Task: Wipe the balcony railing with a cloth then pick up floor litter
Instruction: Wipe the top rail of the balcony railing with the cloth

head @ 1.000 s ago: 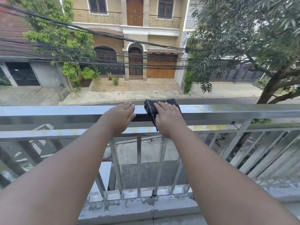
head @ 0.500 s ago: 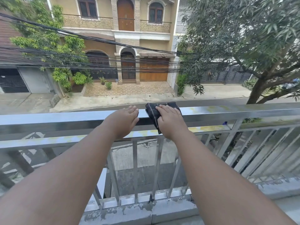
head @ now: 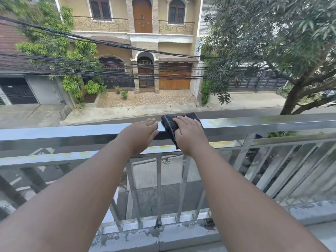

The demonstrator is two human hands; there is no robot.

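A steel balcony railing (head: 54, 132) runs across the view, its flat top rail shiny with yellowish stains. A dark checked cloth (head: 170, 125) is draped over the top rail near the middle, one end hanging down the near side. My right hand (head: 189, 135) lies flat on the cloth with straight fingers, pressing it onto the rail. Just left of the cloth, my left hand (head: 141, 135) rests flat on the bare rail, fingers straight, holding nothing. No floor litter shows in this view.
Vertical steel bars (head: 159, 190) stand below the rail on a grey, peeling concrete curb (head: 154, 237). A second, lower rail (head: 45, 157) carries yellow stains. Beyond are a street, a house, cables and a tree (head: 272, 42) at the right.
Both hands stay on the rail close together. The right hand with the cloth has shifted slightly right along the rail. The camera has turned a little, tilting the view.
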